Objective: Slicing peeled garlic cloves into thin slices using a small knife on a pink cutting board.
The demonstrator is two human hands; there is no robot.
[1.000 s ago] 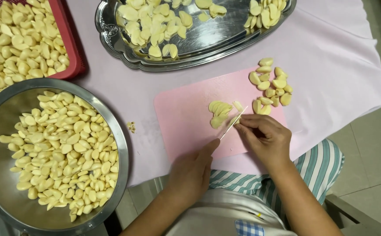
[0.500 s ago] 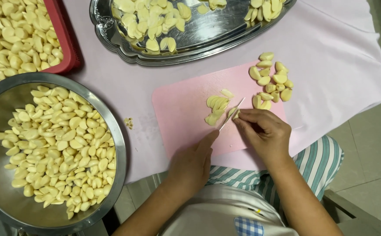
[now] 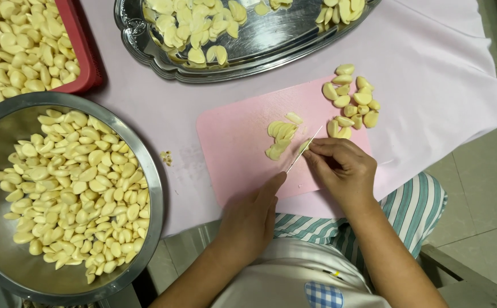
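Garlic clove (image 3: pixel 304 147) under the blade, near the centre-right of the pink cutting board (image 3: pixel 237 154), mostly hidden by fingertips. Right hand (image 3: pixel 342 171) at the board's 4 o'clock, fingers bunched together and pinched on the clove, pinning it flat. Left hand (image 3: pixel 251 219) at the board's 6 o'clock edge, fingers curled closed around the handle of a thin knife (image 3: pixel 305 147); handle itself hidden inside the hand. Blade runs up toward 1 o'clock, tip just beside the right fingertips.

Cut slices (image 3: pixel 280 137) in a small heap just beside the blade, at its 10 o'clock, touching one another. Whole peeled cloves (image 3: pixel 351 100) heaped at the board's 1 o'clock corner, some spilling onto the pale pink cloth (image 3: pixel 431 74).

Silver tray (image 3: pixel 260 60) at 12 o'clock from the board, holding sliced garlic in loose patches. Steel bowl (image 3: pixel 145 171) at 9 o'clock, well apart from the board, heaped with peeled cloves. Red basket (image 3: pixel 83 51) at 10 o'clock, also full of cloves. One small scrap (image 3: pixel 166 157) on the cloth between bowl and board.
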